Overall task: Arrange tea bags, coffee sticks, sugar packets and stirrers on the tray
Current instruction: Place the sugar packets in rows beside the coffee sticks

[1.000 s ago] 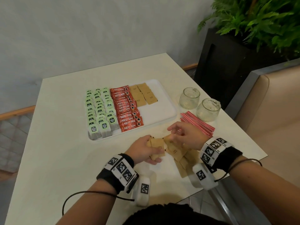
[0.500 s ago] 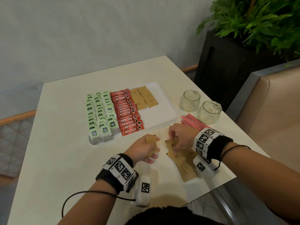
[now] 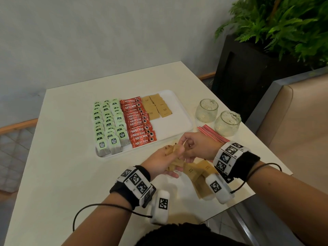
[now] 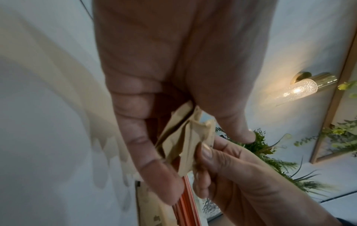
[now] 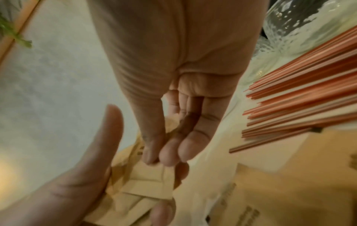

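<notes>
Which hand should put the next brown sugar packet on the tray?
Probably the right hand: it pinches a sugar packet off the left hand's stack, nearest the tray's bare part.

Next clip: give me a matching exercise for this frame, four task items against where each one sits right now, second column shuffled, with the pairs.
Items:
1. tea bags
2. coffee sticks
3. stirrers
4. sugar packets being collected

Places:
A. on the table, off the tray, beside the two glass jars
B. held between the left hand and right hand
C. leftmost rows on the tray
D. middle column on the tray, red wrappers

Pairs: 1-C, 2-D, 3-A, 4-B
</notes>
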Available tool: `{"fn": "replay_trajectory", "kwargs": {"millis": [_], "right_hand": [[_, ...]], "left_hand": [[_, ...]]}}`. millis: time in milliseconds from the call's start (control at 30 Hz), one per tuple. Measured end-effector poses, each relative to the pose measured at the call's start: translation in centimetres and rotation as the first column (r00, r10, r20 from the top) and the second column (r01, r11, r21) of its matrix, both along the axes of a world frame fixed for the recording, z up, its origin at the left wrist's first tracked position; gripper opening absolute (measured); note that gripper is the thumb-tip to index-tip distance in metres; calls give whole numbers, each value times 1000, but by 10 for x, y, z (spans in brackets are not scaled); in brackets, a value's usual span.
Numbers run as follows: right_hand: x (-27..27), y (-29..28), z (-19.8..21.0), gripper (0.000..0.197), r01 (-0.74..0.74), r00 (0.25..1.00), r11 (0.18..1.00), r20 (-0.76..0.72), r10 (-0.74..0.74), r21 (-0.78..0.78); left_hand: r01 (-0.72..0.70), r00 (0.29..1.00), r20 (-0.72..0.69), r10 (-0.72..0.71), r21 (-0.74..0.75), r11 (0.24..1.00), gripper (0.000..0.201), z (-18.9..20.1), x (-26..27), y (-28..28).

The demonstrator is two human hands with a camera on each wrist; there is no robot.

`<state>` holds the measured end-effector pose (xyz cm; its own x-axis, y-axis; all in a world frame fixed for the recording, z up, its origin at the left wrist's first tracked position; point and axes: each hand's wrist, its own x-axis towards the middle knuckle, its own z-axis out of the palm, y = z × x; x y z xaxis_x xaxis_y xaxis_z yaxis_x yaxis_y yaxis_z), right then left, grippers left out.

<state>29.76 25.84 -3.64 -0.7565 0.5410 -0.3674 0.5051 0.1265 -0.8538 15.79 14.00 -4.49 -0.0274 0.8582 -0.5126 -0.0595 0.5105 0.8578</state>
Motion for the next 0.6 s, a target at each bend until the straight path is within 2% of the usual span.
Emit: {"fn": "replay_trajectory", "kwargs": {"millis": [67, 100, 200, 267, 467, 600], "right_hand": [[4, -1, -5, 44, 9, 999, 998, 49, -12, 56], [6, -2, -6, 52, -23, 991, 991, 130, 6, 132], [11, -8, -9, 71, -207, 890, 935, 451, 58, 288], [14, -12, -12, 79, -271, 835, 909, 546, 59, 317], [15, -16, -15, 69, -277, 818, 881, 576, 6, 384], [13, -13, -13, 61, -253, 848, 904, 529, 35, 345]], "left_hand": [[-19, 1000, -23, 20, 11, 1000, 40, -6, -2, -2], [-42, 999, -32, 42, 0, 999, 34, -8, -2, -2], [-142, 989, -54, 141, -22, 990, 20, -10, -6, -2], [-172, 984, -48, 171, -24, 985, 14, -11, -9, -2], [-174, 984, -38, 173, -28, 984, 27, -13, -12, 0], [-145, 986, -85, 145, 7, 989, 24, -15, -14, -1]]}}
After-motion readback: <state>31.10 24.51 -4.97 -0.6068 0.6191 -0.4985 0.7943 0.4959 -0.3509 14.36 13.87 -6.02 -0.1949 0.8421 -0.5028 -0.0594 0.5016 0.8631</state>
